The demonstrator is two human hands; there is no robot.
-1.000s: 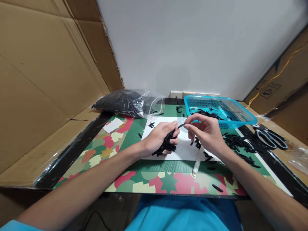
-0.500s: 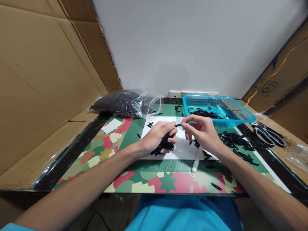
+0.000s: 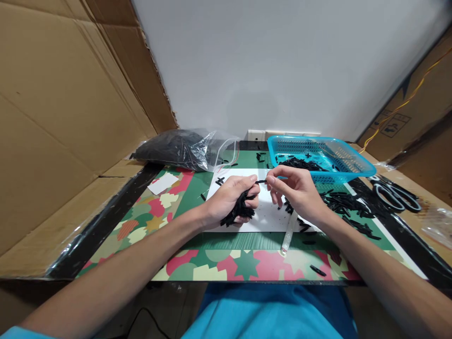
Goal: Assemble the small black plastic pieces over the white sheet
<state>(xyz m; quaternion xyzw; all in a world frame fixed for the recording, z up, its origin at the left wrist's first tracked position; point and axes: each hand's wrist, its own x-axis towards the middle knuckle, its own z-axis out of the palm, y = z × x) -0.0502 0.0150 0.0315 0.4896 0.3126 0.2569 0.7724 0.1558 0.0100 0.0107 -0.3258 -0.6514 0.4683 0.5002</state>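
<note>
My left hand (image 3: 235,200) is closed around a bunch of small, thin black pieces (image 3: 237,213) above the white paper (image 3: 266,219). Between its thumb and forefinger sits one end of a single slim black piece (image 3: 261,181). My right hand (image 3: 294,188) pinches the other end of that piece with thumb and fingertip, its remaining fingers loosely curled. Under and beside my right hand lie more loose black pieces and a whitish translucent strip (image 3: 289,234). What the black pieces are I cannot tell.
A blue basket (image 3: 356,168) holding black pieces stands at the back right. Scissors (image 3: 395,195) lie on the right beside a black heap (image 3: 348,205). At the back left rests a clear bag (image 3: 183,148) of dark material. Cardboard (image 3: 70,70) walls the left side.
The hands have drawn slightly apart, so a bit more of the black piece shows between them. The view has shifted very slightly. Both hands keep their grip.
</note>
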